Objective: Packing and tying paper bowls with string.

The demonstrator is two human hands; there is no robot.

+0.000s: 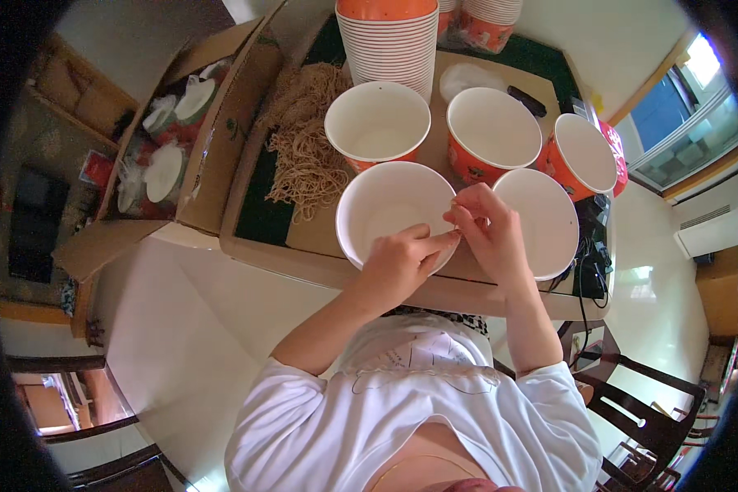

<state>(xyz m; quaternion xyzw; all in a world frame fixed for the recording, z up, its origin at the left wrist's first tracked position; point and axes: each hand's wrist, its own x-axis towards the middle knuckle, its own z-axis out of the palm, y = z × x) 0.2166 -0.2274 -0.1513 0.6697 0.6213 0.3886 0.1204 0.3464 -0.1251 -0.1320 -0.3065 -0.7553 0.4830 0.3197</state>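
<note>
Over the right side of a white-lined paper bucket (377, 205), my left hand (403, 261) and my right hand (489, 228) meet, fingertips nearly touching. Both hands are closed in a pinch; what lies between the fingertips is too small to make out. Part of the bucket's rim is hidden behind them. A second paper bucket (548, 221) stands just right of my right hand. Behind these are more open buckets: a left one (379, 123), a middle one (494, 127) and a right one (584, 156), with orange outsides.
A tall stack of nested buckets (389, 49) rises at the back. Tangled tan strings (307, 156) lie on the table's left. Beside the table, an open cardboard box (221, 164) holds wrapped goods. Black cables (592, 258) crowd the right edge; a dark handheld object (526, 101) lies behind.
</note>
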